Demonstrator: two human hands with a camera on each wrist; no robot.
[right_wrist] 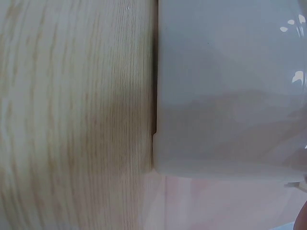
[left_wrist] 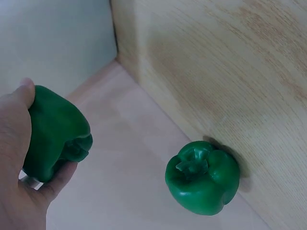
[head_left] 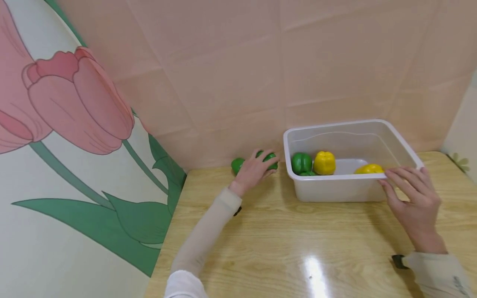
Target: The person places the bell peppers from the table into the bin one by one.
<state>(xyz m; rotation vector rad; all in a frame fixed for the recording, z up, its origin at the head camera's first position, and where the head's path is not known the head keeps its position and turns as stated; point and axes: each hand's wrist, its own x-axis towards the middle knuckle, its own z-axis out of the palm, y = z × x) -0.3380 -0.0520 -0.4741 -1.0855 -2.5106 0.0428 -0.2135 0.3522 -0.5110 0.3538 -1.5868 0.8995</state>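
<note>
My left hand (head_left: 254, 169) grips a green bell pepper (head_left: 270, 159) on the wooden table near the back wall; in the left wrist view the fingers (left_wrist: 17, 143) curl round this pepper (left_wrist: 55, 132). A second green pepper (head_left: 237, 164) (left_wrist: 202, 176) sits on the table just left of it. My right hand (head_left: 411, 191) rests with straight fingers on the near right rim of a white plastic bin (head_left: 335, 188) (right_wrist: 230, 86). Inside the bin lie a green pepper (head_left: 301, 162) and two yellow peppers (head_left: 324, 162) (head_left: 369, 169).
The wooden table (head_left: 283, 244) meets a pink tiled wall (head_left: 242, 82) at the back and a panel with a tulip picture (head_left: 74, 124) on the left. Bare tabletop lies in front of the bin.
</note>
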